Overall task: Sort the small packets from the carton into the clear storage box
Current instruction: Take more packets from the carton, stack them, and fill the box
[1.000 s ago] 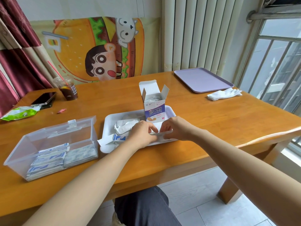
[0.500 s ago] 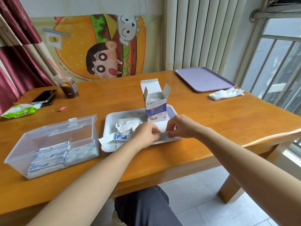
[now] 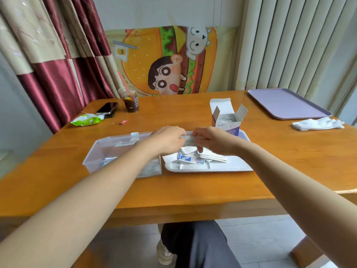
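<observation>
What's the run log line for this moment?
hands: left hand and right hand both pinch a packet strip | strip: over white tray | carton: open, upright behind hands | clear box: some packets inside

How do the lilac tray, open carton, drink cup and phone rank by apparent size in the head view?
Largest: lilac tray
Next: open carton
Unranked: drink cup and phone look about alike, both far back.

We see a wooden bench (image 3: 289,151) carrying a clear box (image 3: 108,149) just beside a white tray (image 3: 231,167), a purple tray (image 3: 286,103) and white cloth (image 3: 318,123) far right, and a cup (image 3: 131,101), phone (image 3: 107,108), green wrapper (image 3: 87,119) and red scrap (image 3: 123,122) far left
</observation>
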`<state>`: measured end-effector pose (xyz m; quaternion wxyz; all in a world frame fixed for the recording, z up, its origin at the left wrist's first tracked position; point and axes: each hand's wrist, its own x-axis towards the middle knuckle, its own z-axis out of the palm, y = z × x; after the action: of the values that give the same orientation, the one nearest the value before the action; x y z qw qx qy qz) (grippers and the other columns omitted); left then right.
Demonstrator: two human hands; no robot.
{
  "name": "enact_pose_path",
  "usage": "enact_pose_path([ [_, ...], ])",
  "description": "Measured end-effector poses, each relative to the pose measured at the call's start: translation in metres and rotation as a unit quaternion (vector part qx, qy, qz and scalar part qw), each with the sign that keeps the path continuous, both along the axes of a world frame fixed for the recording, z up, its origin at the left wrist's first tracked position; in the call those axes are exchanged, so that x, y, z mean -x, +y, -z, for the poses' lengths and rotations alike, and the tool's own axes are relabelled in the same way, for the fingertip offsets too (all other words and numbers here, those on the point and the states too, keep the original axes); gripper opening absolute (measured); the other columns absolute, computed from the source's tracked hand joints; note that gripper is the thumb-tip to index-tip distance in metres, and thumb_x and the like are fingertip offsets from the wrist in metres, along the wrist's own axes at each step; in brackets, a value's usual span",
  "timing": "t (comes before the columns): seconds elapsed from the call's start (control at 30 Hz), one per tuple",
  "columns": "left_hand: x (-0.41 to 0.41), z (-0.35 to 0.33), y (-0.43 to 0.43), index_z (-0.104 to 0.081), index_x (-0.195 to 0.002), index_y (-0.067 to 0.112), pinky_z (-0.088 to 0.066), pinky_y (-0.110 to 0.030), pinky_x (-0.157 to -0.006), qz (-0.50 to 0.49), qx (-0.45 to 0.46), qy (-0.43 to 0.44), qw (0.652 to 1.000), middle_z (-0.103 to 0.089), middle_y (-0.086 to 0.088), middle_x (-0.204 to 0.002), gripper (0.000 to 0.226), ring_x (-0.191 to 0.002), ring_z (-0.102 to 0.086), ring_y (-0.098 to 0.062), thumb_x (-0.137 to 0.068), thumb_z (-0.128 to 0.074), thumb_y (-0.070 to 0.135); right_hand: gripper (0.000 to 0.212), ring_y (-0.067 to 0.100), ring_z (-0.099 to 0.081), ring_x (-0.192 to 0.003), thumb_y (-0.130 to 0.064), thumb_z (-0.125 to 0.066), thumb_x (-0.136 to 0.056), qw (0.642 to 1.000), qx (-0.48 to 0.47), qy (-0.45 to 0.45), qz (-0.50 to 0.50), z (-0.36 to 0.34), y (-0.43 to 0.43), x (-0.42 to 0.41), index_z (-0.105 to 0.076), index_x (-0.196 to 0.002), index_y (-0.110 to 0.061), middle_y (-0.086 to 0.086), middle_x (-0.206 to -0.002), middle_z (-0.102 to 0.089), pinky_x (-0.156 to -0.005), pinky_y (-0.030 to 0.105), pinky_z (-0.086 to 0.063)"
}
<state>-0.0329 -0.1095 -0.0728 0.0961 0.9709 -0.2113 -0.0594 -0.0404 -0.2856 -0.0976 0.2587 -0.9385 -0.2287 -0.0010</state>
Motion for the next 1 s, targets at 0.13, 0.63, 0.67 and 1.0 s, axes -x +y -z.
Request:
enact_pose_path([
  [0.13,-0.009,-0.008,0.058,-0.05,-0.082,0.012,-0.04,-0.031,-0.064,-0.037,0.019,0.076,0.996,-0.062,-0.005,-0.085,0.025,-0.069,-0.053,-0.017,-0.1,-0.034,0.02,0.015,0.011,-0.051,-0.061,-0.008,-0.046,-0.095,0.999,0.01,0.003,-0.048,-0.009,0.055,-0.018,-0.056,-0.089,-0.018,-0.001,-0.076,-0.066,-0.054,0.018,-0.037],
  [0.63,-0.067,0.025,0.125,-0.074,-0.101,0.013,-0.055,-0.031,-0.071,-0.178,0.081,0.091,0.976,-0.069,-0.005,-0.098,0.016,-0.082,-0.062,-0.021,-0.087,-0.068,0.018,0.02,0.014,-0.055,-0.091,-0.02,-0.058,-0.093,0.999,-0.033,-0.032,0.009,0.015,0.109,-0.06,-0.064,-0.112,-0.016,0.002,-0.116,-0.047,-0.09,0.025,-0.044],
  [0.67,-0.07,0.028,0.121,-0.073,-0.103,0.014,-0.056,-0.033,-0.077,-0.178,0.063,0.095,0.977,-0.069,-0.005,-0.105,0.018,-0.088,-0.064,-0.023,-0.087,-0.069,0.019,0.019,0.016,-0.056,-0.097,-0.02,-0.057,-0.093,0.999,-0.033,-0.021,0.004,0.018,0.108,-0.058,-0.066,-0.11,-0.015,0.005,-0.119,-0.048,-0.093,0.028,-0.044],
  [1.0,-0.071,0.054,0.098,-0.069,-0.108,0.018,-0.054,-0.032,-0.075,-0.163,-0.071,0.056,0.982,-0.067,-0.002,-0.108,0.022,-0.092,-0.064,-0.023,-0.087,-0.07,0.023,0.022,0.01,-0.048,-0.09,-0.008,-0.055,-0.091,0.999,-0.015,-0.003,-0.045,0.018,0.11,-0.054,-0.071,-0.106,-0.012,0.006,-0.114,-0.058,-0.091,0.029,-0.043],
])
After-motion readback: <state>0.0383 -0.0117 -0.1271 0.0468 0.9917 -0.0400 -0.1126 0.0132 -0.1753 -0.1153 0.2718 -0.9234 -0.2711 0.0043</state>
